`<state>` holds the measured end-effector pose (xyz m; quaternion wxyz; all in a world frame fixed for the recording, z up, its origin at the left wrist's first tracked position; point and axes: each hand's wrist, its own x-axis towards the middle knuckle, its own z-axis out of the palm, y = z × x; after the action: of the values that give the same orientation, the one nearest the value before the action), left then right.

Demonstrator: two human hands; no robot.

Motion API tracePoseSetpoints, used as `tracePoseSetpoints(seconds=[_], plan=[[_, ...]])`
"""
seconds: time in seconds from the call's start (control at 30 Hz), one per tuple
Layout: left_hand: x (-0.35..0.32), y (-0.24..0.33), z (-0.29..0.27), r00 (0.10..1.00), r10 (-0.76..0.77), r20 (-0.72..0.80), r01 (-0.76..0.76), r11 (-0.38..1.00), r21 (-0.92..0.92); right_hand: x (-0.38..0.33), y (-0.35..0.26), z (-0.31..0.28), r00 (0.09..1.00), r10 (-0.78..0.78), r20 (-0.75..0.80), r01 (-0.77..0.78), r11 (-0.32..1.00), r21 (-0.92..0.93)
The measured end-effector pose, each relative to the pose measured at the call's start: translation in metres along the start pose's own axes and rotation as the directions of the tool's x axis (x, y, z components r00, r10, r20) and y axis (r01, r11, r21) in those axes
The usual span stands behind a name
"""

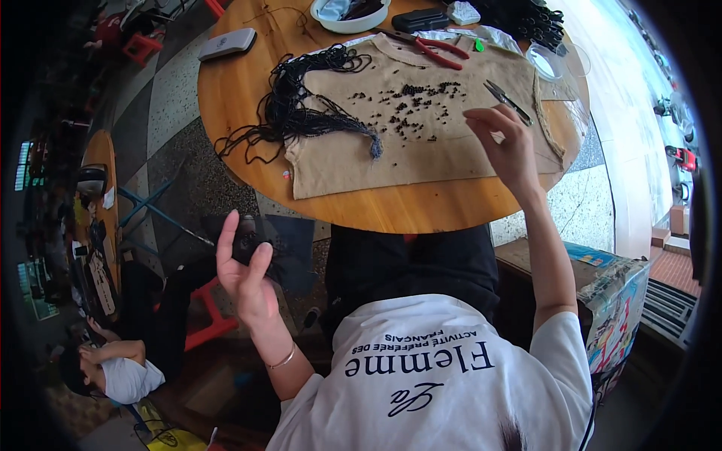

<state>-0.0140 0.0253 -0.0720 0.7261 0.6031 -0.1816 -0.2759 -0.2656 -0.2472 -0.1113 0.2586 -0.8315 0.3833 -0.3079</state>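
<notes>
My left hand (252, 289) is raised off the table's near left side, index finger and thumb apart, with nothing visible between them. Over the right part of a beige knitted cloth (338, 173), my right hand (510, 146) has thumb and fingertips drawn together in a pinch. Whatever is in that pinch is too small to make out. Just beyond it lies a slim pointed metal tool (511, 104), perhaps tweezers or snips. Many small black beads (410, 113) are scattered mid-cloth. A tangled bundle of black cords (289, 105) spreads over the cloth's left edge.
Red-handled pliers (436, 52) rest at the cloth's far edge beside a small green piece (479, 46). Behind are a white bowl (323, 21), a black case (420, 20) and black items (538, 26). A pale case (228, 44) lies far left. Another person (131, 368) sits lower left.
</notes>
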Motion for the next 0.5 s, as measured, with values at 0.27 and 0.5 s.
tracePoseSetpoints(seconds=[0.27, 0.5], plan=[[0.000, -0.021, 0.011, 0.992, -0.124, 0.030, 0.124, 0.992, 0.000, 0.039, 0.017, 0.045, 0.997, -0.046, -0.069, 0.042, 0.997, -0.065], [0.007, -0.027, 0.018, 0.993, -0.114, 0.031, 0.114, 0.993, 0.016, 0.043, 0.019, 0.047, 0.998, -0.023, -0.053, 0.020, 0.998, -0.065]])
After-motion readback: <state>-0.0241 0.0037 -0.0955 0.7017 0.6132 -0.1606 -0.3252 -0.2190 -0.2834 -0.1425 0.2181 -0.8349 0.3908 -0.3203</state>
